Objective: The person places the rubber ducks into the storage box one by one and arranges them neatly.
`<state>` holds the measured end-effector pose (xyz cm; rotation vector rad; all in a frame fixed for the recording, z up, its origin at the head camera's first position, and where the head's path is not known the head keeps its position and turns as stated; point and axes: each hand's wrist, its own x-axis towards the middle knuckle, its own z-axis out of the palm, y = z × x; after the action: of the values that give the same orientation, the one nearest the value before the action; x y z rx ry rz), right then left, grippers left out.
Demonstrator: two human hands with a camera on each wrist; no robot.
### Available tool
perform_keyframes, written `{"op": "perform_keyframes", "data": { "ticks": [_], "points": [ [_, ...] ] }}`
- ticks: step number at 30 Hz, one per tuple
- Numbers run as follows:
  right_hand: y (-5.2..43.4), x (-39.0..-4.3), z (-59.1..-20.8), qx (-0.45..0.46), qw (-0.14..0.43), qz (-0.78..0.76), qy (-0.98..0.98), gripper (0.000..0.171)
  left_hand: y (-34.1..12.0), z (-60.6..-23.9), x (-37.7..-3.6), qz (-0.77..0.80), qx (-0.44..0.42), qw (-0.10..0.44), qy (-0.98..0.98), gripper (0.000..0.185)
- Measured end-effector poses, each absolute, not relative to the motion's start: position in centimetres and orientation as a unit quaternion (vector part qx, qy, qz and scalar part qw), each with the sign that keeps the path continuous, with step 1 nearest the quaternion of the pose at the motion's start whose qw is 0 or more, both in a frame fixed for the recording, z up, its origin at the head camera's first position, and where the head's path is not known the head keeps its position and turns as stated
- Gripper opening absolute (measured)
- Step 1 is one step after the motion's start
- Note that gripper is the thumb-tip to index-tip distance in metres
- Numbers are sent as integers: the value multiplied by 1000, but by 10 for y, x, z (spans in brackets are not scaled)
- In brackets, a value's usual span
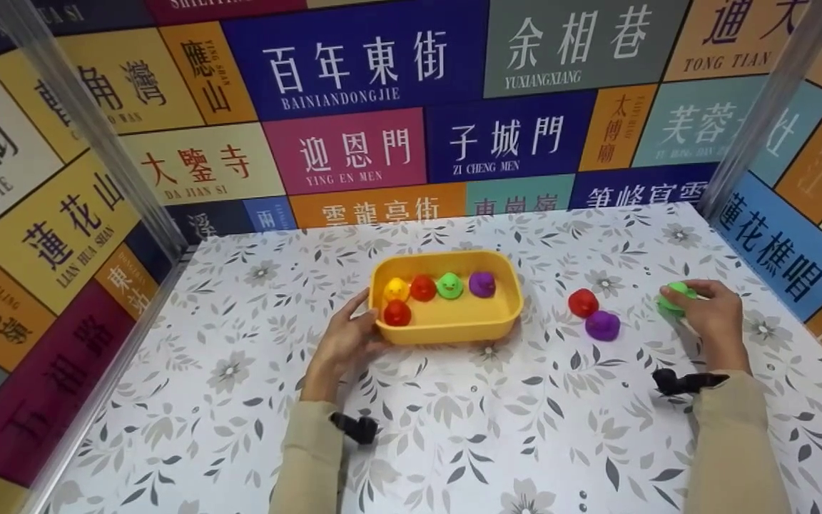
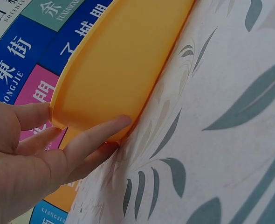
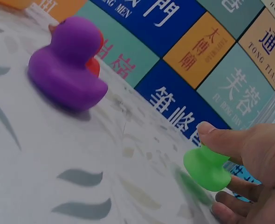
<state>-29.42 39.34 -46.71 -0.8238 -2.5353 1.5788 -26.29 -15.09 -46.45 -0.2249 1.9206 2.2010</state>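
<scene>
The left hand (image 1: 343, 343) rests straight fingers against the yellow tub (image 1: 447, 325), steadying it on the tabletop (image 1: 525, 428). The right hand (image 1: 714, 314) pinches a green duck (image 1: 673, 298); just to its left sit a purple duck (image 1: 602, 325) and a red duck (image 1: 583, 303), apparently within reach.

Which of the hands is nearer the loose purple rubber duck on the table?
Right. The right hand grips a green duck beside the purple rubber duck; the left hand holds the yellow tub.
</scene>
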Motion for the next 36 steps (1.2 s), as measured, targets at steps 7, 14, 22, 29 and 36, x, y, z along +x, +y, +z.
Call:
{"op": "perform_keyframes", "data": {
  "ticks": [7,14,22,29,36],
  "points": [
    [384,-297,-451,-222,21,520,-824,72,-151,-466,-264,740,-85,112,658,57],
    [379,-296,-432,-187,20,518,-834,90,-150,-465,-264,732,-88,115,666,56],
    [358,-293,-411,-143,41,529,-835,84,-150,-466,-264,743,-91,116,653,57],
    [334,-296,-399,-104,60,529,-840,82,-150,-466,-263,747,-87,115,649,58],
    [316,-300,-394,-97,54,544,-832,78,-150,-466,-265,748,-96,120,646,58]
  ]
}}
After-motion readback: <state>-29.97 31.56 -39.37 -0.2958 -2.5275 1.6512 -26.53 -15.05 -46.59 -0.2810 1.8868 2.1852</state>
